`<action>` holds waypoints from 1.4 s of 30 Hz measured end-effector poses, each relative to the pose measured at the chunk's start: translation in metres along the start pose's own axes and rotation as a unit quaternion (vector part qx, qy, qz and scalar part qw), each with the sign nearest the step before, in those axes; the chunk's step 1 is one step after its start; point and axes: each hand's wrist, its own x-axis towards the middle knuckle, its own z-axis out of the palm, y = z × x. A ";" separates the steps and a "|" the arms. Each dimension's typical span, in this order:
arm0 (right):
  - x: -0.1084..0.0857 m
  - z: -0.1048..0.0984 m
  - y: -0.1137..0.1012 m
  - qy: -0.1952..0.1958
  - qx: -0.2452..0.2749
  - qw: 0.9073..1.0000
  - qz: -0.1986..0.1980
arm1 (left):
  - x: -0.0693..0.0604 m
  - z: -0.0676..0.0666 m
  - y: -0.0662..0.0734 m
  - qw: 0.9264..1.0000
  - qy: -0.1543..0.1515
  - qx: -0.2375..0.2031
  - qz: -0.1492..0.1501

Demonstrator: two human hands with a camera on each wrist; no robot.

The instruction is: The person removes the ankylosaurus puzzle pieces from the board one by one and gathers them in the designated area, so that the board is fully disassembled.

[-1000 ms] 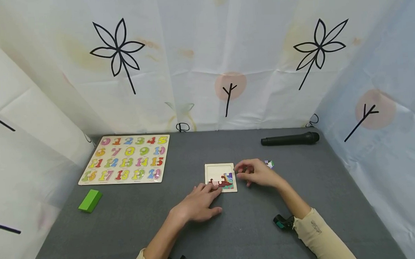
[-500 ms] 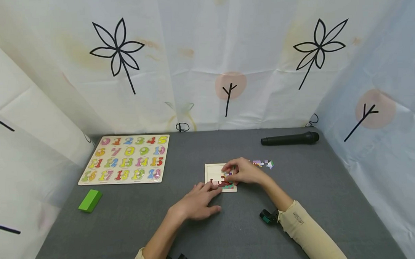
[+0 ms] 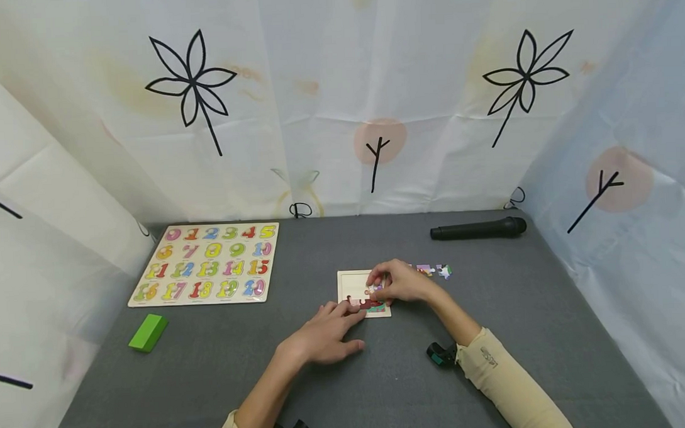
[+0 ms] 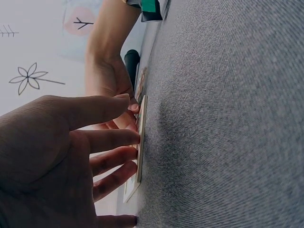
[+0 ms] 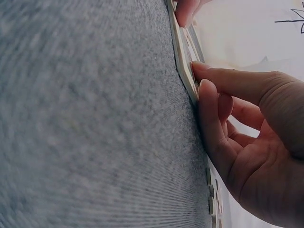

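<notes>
The small wooden jigsaw tray lies flat on the grey tablecloth, near the middle of the scene. The left hand is wide, with fingers almost straight and a little spread; some of its fingertips rest on the near left part of the tray, and its thumb is apart from it. The right hand is narrow: thumb and index finger pinch a small jigsaw piece over the right part of the tray. These fingers hide much of the piece, so I cannot tell if it sits fully in its place. Along the near side of the tray lie joined pieces in dark red and green. To the right of the tray, beyond the right hand, there are loose pieces on the cloth. A black microphone lies at the far right. At the far left is a number board, and a green block lies nearer than this board.
</notes>
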 end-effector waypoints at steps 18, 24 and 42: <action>-0.005 0.003 -0.001 0.001 -0.011 1.000 -0.019 | 0.000 -0.001 0.001 1.000 -0.010 -0.001 -0.003; -0.005 0.003 0.002 0.005 0.017 0.999 -0.029 | 0.000 -0.002 0.001 1.000 -0.010 -0.002 -0.004; -0.010 0.005 -0.001 0.008 0.027 0.999 -0.042 | 0.000 -0.002 0.000 1.000 -0.003 -0.015 -0.002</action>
